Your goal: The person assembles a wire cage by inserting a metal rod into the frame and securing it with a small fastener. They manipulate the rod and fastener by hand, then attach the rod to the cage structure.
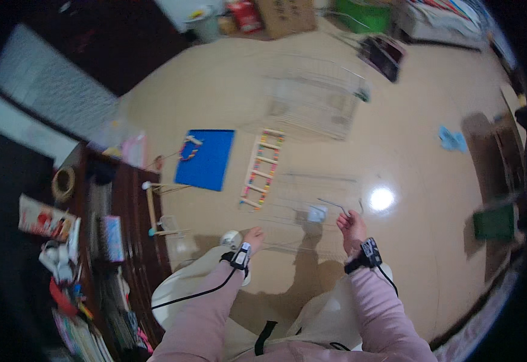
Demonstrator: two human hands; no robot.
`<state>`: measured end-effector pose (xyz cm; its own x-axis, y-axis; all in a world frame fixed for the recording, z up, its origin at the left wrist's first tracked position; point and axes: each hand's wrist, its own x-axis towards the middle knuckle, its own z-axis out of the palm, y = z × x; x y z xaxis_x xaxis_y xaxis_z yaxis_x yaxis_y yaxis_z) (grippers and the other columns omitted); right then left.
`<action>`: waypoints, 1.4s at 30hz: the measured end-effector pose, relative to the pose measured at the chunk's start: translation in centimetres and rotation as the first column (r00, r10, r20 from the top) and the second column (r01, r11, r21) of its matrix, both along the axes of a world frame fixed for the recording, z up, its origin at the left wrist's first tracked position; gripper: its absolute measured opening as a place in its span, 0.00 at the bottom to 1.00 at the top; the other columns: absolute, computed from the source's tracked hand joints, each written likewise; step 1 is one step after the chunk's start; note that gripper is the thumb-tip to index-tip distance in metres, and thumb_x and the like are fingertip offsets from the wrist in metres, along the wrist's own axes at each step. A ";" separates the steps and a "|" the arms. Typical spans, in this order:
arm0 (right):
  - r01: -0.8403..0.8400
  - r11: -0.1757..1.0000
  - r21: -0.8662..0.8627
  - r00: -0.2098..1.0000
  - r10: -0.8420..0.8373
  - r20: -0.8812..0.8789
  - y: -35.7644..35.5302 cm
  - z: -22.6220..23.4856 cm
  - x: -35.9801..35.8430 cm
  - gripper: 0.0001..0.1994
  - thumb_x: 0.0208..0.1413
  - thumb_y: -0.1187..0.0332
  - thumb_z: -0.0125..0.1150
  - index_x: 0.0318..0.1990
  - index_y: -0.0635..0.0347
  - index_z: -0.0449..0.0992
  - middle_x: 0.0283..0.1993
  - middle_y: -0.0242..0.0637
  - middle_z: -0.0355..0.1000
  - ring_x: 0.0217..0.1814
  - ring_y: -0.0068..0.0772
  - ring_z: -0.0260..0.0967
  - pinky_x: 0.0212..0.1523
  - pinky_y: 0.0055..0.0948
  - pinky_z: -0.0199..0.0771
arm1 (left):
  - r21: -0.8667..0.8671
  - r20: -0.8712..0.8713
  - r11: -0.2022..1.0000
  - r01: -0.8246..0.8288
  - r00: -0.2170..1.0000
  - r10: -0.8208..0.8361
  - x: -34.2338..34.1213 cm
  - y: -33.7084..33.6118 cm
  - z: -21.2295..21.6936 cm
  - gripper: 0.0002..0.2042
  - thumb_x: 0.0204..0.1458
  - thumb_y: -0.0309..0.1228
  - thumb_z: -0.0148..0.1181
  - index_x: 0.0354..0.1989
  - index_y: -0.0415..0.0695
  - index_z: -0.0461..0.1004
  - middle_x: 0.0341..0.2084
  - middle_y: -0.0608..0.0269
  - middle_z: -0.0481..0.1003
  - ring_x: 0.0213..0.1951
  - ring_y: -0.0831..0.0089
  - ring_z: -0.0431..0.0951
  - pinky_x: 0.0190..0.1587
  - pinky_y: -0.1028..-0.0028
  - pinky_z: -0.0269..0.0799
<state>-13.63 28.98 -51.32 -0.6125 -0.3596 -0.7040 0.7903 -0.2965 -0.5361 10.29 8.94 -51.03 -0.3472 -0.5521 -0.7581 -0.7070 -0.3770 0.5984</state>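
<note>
My right hand (351,225) is raised over the floor, its fingers pinched on a thin bent metal rod (334,204). Low beside my shoe, my left hand (254,236) is near the left end of some flat wire panels (317,177); its fingers are too small and blurred to read. A small whitish packet (317,213) lies on these panels, left of my right hand. Farther ahead is a wire cage (317,99), smeared by motion. Left of the panels lies a wooden toy ladder (263,169) with coloured beads along its sides.
A blue square board (208,161) carries a beaded ring (190,148). Beside it is a wooden stand (152,209), next to the dark cabinet (139,241). On the right are a crumpled blue piece (452,139) and a green bin (495,222). A dustpan (383,57) lies at the far side.
</note>
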 end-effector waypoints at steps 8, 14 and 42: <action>-0.283 0.944 -0.170 0.958 0.270 -0.095 -4.0 6.4 2.2 0.11 0.55 0.62 0.48 0.39 0.59 0.66 0.37 0.32 0.67 0.41 0.26 0.63 0.45 0.28 0.65 | -0.329 -0.458 0.907 -0.263 0.885 0.090 5.0 -5.0 22.5 0.19 0.50 0.33 0.52 0.50 0.38 0.64 0.42 0.56 0.71 0.44 0.71 0.71 0.46 0.76 0.65; -0.353 0.915 -0.197 0.935 0.337 -0.110 -7.1 7.0 -1.6 0.09 0.55 0.61 0.49 0.38 0.56 0.67 0.37 0.32 0.67 0.40 0.27 0.63 0.46 0.28 0.63 | -0.518 -0.426 0.744 -0.422 0.882 0.203 11.6 -7.6 30.7 0.13 0.53 0.30 0.51 0.46 0.38 0.67 0.35 0.65 0.72 0.37 0.79 0.71 0.40 0.80 0.67; -0.779 0.469 -0.416 0.541 0.838 -0.068 -18.8 11.1 18.1 0.10 0.55 0.59 0.48 0.38 0.52 0.69 0.43 0.33 0.66 0.48 0.27 0.61 0.51 0.28 0.60 | -0.662 -0.508 0.073 -0.746 0.519 0.688 37.9 11.0 41.1 0.09 0.54 0.29 0.49 0.39 0.36 0.70 0.32 0.65 0.73 0.35 0.80 0.72 0.41 0.81 0.67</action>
